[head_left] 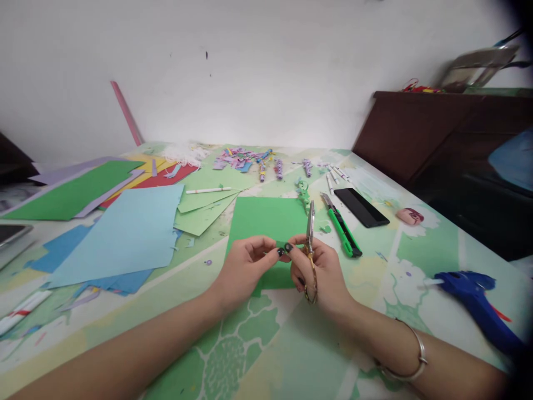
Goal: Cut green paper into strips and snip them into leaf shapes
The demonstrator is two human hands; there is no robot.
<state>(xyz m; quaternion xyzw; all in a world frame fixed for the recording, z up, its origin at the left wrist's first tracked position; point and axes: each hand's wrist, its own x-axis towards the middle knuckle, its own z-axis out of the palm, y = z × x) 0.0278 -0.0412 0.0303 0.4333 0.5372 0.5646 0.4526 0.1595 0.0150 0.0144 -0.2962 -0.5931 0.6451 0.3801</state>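
Observation:
My right hand [322, 272] is closed round a pair of scissors [310, 236], whose blades point up and away from me. My left hand [245, 264] pinches a small green paper scrap [282, 244] between thumb and fingertips, and the fingertips of both hands meet at it. Both hands hover over a square sheet of green paper [266, 222] lying flat on the table [266, 344].
A green utility knife [342, 229] and a black phone [361, 206] lie right of the green sheet. A blue glue gun [472, 297] rests at the right edge. Light blue [125, 233], pale green and other coloured sheets cover the left. Markers and paper scraps [241, 158] lie at the back.

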